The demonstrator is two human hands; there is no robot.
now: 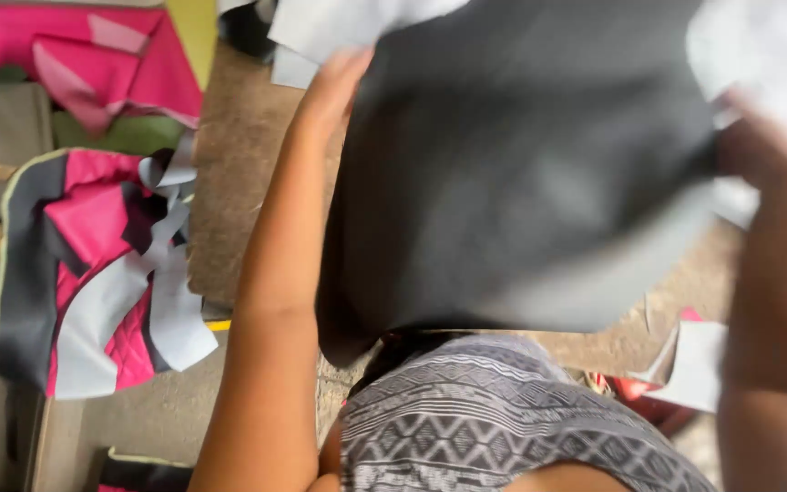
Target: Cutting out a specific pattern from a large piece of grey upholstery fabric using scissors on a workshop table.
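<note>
Dark grey fabric (521,173), a large sheet, hangs spread between the person's two raised hands and fills the middle and upper right of the view, its lower edge drooping toward the patterned grey garment (494,428) at 6 o'clock. At 11 o'clock from the sheet's centre, the left hand (334,87) touches its upper left edge, fingers stretched along the cloth; whether they pinch it I cannot tell. At 3 o'clock the right hand (758,141) meets the sheet's right edge, too blurred to tell its grip. Pale grey pieces (321,32) lie at 12 o'clock beyond the sheet. The brown table (234,182) shows at 9 o'clock beside the left forearm. Farther out at 9 o'clock lies a pink, black and grey quilted panel (93,264) with loose grey strips on it, and folded pink cloth (84,55) sits at 10 o'clock.
</note>
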